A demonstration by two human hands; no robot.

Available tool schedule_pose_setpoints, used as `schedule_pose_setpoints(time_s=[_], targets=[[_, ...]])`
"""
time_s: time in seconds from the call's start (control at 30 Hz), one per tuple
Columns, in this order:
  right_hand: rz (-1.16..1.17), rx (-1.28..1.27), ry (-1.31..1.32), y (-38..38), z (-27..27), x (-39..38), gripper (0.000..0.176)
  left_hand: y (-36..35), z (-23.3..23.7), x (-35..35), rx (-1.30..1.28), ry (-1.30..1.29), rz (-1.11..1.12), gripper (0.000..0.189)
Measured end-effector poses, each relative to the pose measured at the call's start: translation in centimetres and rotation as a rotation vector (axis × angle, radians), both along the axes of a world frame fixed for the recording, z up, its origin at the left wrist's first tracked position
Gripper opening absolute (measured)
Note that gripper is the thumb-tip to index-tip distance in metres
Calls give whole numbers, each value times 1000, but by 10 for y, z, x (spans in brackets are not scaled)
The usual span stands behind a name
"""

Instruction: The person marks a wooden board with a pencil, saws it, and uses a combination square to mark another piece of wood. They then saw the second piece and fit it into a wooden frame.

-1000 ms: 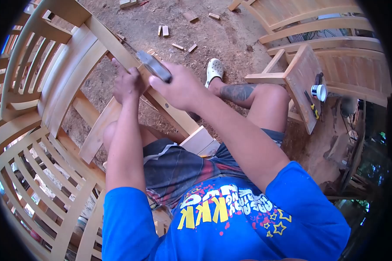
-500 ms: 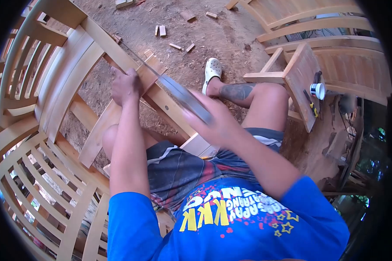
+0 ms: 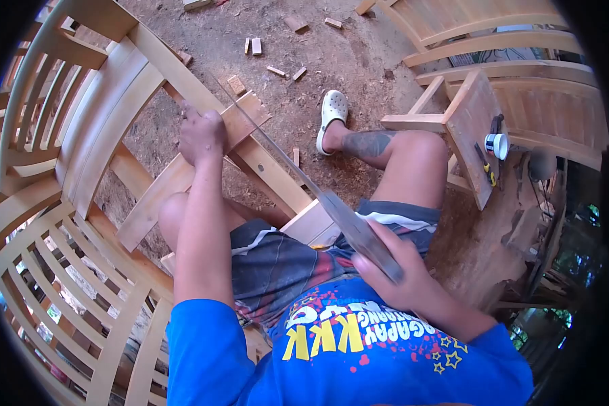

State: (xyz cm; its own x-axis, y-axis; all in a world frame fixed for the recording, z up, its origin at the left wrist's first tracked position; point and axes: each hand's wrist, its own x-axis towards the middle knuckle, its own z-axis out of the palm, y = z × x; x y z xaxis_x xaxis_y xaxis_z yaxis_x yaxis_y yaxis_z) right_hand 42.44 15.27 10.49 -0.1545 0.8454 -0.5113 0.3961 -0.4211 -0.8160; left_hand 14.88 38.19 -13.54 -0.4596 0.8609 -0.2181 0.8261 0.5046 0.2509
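Note:
My right hand [image 3: 402, 271] is closed around the grey handle of a handsaw [image 3: 360, 233], drawn back over my thigh. The saw's thin blade, seen nearly edge-on, slants up and left across the far end of a wooden board [image 3: 157, 197]. My left hand [image 3: 201, 135] is closed on that board, fingers curled over it; its fingertips are partly hidden. Slanting in front of me, the board passes my left knee and crosses over a bench frame rail [image 3: 267, 166].
A slatted wooden bench [image 3: 105, 111] stands at the left. At the right are a small wooden stool [image 3: 463, 128], with a white cup [image 3: 497, 146] and yellow-handled tool [image 3: 488, 174] against it, and another bench [image 3: 548, 101]. Wood offcuts [image 3: 256, 47] litter the dirt floor.
My right hand has pulled the handsaw back, down and to the right, toward my body. My left hand stays on the board, slightly shifted in view.

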Motion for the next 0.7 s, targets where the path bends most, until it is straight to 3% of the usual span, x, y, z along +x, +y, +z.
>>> schedule_pose_setpoints(time_s=[0.07, 0.13, 0.2, 0.33, 0.37, 0.4, 0.47, 0.57, 0.67, 0.7], targets=[[-19, 219, 22, 44, -68, -36, 61, -3, 0, -1, -9, -26, -3, 73], [-62, 212, 106, 115, -117, -78, 46, -2, 2, -2, -25, -59, 9, 74], [-1, 87, -118, 173, -113, -106, 37, 2, 4, -4, -65, -84, 15, 74], [-59, 216, 52, 106, -104, -77, 42, 3, 5, -2, -36, -59, 34, 73], [-57, 116, 60, 76, -68, -59, 48, 3, 7, -2, -45, -62, 27, 73], [-53, 280, 37, 37, -66, -41, 59, 3, 7, -2, -55, -63, 19, 73], [-29, 60, -10, -11, -9, -12, 61, 3, 10, -2, -58, -58, 16, 73], [7, 53, -28, -15, 5, -5, 61, -4, -3, -1, -26, -35, 1, 73], [-74, 243, 18, 48, -77, -51, 56, -1, -5, -3, -17, -31, 6, 73], [-81, 263, 85, 88, -99, -70, 45, 1, -5, -1, -20, -38, 21, 73]])
